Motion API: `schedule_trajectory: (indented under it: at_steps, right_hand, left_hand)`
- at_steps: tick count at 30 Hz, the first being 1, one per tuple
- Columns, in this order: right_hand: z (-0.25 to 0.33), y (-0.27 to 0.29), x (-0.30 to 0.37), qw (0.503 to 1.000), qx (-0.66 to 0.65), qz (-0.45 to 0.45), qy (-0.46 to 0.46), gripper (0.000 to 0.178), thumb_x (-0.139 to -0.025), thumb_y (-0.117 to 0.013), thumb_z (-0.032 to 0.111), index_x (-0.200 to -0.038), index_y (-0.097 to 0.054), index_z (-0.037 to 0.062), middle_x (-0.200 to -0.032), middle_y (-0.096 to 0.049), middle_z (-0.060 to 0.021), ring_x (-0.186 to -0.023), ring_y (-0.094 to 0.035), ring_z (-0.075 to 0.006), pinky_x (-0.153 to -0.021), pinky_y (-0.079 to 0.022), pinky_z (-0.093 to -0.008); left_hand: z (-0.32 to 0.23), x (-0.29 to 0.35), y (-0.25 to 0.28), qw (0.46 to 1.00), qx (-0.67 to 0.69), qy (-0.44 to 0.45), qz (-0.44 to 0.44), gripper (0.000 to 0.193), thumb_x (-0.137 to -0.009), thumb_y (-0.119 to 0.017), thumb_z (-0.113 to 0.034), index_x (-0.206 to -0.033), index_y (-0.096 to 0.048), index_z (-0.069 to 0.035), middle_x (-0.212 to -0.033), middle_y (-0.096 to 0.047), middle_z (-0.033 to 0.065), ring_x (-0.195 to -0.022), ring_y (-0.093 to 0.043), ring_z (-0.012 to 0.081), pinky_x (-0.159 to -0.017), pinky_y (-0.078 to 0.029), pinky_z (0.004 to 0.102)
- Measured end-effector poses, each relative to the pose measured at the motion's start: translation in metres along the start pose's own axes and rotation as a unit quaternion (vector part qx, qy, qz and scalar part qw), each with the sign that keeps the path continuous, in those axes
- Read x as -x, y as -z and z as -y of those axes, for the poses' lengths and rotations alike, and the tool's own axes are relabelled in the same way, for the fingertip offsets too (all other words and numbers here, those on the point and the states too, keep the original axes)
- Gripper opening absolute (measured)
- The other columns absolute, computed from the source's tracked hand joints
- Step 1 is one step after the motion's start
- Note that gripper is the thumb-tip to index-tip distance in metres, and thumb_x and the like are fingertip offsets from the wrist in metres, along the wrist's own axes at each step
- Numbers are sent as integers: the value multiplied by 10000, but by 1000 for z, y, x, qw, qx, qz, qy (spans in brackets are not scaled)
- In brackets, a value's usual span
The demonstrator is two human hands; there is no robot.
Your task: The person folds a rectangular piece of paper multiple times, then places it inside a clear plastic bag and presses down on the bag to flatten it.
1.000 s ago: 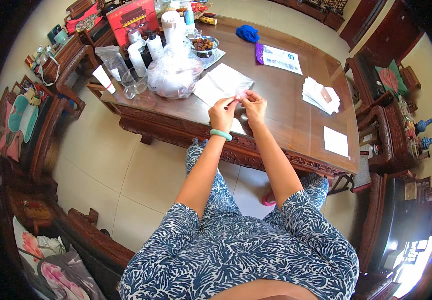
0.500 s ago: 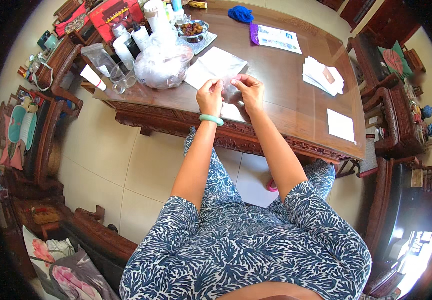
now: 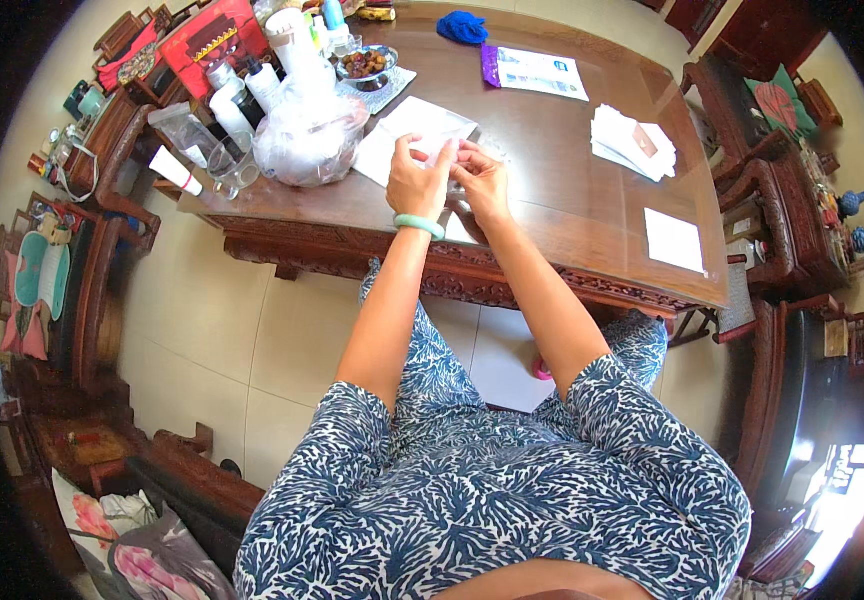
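Over the near edge of the wooden table (image 3: 552, 215), my left hand (image 3: 419, 185) and my right hand (image 3: 482, 182) meet with fingers bent and pinched together. Whatever lies between their fingertips is small, pale and thin, and I cannot make out its kind. A jade-green bangle (image 3: 419, 225) circles my left wrist. Just beyond the hands lies a flat white sheet (image 3: 430, 117), partly covered by them. Left of the sheet stands a bulging clear plastic bag (image 3: 304, 145) with its contents blurred.
Left on the table are a white tube (image 3: 175, 172), a clear glass pitcher (image 3: 229, 170) and a red box (image 3: 214, 50). A fruit bowl (image 3: 366, 66), blue cloth (image 3: 462, 27) and purple-white packet (image 3: 535, 72) lie farther back. At right are white cards (image 3: 624, 143) and a white square (image 3: 674, 239).
My hands have come closer together, with the fingertips now meeting. The thin clear piece seen between them is now mostly hidden. The view has shifted slightly.
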State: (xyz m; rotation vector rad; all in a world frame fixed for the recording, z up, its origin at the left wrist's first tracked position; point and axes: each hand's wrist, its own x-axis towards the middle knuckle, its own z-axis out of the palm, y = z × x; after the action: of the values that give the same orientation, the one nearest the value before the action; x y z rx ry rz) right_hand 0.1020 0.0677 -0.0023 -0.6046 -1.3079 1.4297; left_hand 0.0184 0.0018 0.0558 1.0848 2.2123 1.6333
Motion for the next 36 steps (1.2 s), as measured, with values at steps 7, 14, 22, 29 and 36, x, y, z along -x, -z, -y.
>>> schedule_trajectory:
  at_steps: [7,14,22,29,36]
  right_hand:
    - [5,-5,0,1000,21,-9,12,66,-727,-728,-20,-778,-686,-17,-1015,-650,-120,-1020,-585,-154,-777,-487,-258]
    - [13,-6,0,996,-81,-48,-8,249,-793,-728,84,-935,-533,20,-832,-660,-64,-700,-580,-95,-643,-466,-229]
    - [11,-7,-1,996,33,-81,-5,382,-770,-733,26,-990,-421,27,-769,-692,-128,-679,-654,-131,-588,-490,-240]
    - [13,-4,7,989,20,-145,-31,317,-776,-681,-7,-955,-428,55,-737,-650,-92,-609,-640,-135,-454,-448,-260]
    - [32,-5,23,979,147,-137,29,195,-823,-581,-21,-979,-478,37,-670,-611,-110,-563,-639,-180,-482,-464,-329]
  left_hand:
    - [6,-9,-7,1000,-7,19,-18,241,-719,-687,-309,-880,-701,-130,-833,-689,46,-803,-656,268,-711,-498,388]
    - [25,-11,-10,995,96,17,-25,246,-730,-685,-289,-864,-732,-87,-770,-697,105,-740,-665,278,-685,-502,358]
    - [29,-19,-3,998,4,-53,-20,257,-736,-686,-273,-911,-731,-91,-836,-700,135,-777,-670,287,-705,-509,364]
    - [27,-73,30,975,-189,-95,-75,258,-808,-619,-178,-1061,-579,-149,-990,-668,146,-889,-633,353,-747,-495,447]
    - [45,-88,38,941,-285,-180,-19,306,-886,-453,-94,-1171,-502,-194,-1096,-618,126,-896,-621,381,-739,-490,485]
